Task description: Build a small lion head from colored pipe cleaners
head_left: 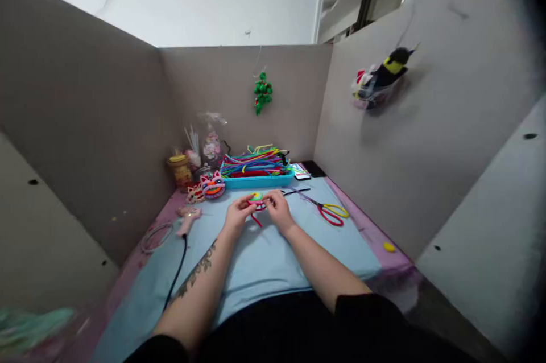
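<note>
Between my two hands is a small pipe-cleaner piece, coloured yellow, green and crimson, with a red end hanging down below it. My left hand pinches its left side with thumb and fingers. On the other side, my right hand grips its right edge, fingers bent. The piece is held above the light blue cloth. How its parts join is too small to make out.
Behind my hands stands a blue tray heaped with coloured pipe cleaners. Scissors lie to the right, near a phone. At left are a glue gun with a cord, finished fuzzy figures and a jar. Partition walls surround the table.
</note>
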Action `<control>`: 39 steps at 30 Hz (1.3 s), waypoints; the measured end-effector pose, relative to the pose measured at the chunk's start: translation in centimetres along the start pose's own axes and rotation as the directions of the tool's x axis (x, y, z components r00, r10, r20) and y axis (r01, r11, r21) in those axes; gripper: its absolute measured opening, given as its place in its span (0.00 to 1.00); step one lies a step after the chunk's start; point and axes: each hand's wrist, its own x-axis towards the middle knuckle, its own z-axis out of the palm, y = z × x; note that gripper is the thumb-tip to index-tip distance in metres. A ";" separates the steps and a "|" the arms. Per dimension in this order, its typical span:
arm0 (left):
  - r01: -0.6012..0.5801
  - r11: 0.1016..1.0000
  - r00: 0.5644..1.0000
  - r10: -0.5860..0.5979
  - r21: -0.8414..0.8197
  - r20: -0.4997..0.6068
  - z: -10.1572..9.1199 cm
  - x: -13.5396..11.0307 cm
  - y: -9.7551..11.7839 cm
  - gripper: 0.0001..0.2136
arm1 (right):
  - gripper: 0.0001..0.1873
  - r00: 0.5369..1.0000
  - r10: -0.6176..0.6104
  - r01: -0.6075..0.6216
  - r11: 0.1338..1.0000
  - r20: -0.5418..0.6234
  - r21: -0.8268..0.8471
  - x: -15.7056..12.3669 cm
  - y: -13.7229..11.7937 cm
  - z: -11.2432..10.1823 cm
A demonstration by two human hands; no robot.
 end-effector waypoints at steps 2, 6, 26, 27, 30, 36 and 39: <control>-0.007 1.000 1.000 0.007 0.010 -0.015 0.0 0.0 0.2 0.25 | 0.05 1.000 -0.006 0.006 1.000 0.024 0.006 0.0 -0.4 0.0; -0.010 1.000 0.999 0.010 0.007 -0.038 0.0 0.0 0.4 0.25 | 0.05 0.999 0.002 -0.002 1.000 0.044 0.012 -0.2 -0.6 0.0; -0.062 0.998 0.991 0.065 0.030 -0.119 0.0 -0.1 0.5 0.22 | 0.04 0.999 -0.008 0.004 0.997 -0.047 -0.083 -0.5 -0.9 0.6; -0.063 0.997 0.990 0.066 0.034 -0.124 0.1 -0.1 0.5 0.22 | 0.05 0.999 0.004 -0.008 0.997 -0.052 -0.079 -0.5 -1.0 0.7; -0.062 0.997 0.989 0.066 0.034 -0.135 0.2 -0.2 0.7 0.21 | 0.07 0.997 0.042 -0.046 0.997 -0.068 -0.060 -0.7 -1.2 1.0; -0.099 0.995 0.983 0.101 0.022 -0.150 0.2 -0.1 0.4 0.20 | 0.10 0.980 0.189 -0.186 0.981 -0.054 0.057 -1.0 -2.0 1.5; -0.104 0.994 0.980 0.110 0.043 -0.166 0.2 -0.1 0.3 0.19 | 0.10 0.965 0.261 -0.256 0.959 -0.025 0.123 -1.1 -2.1 1.6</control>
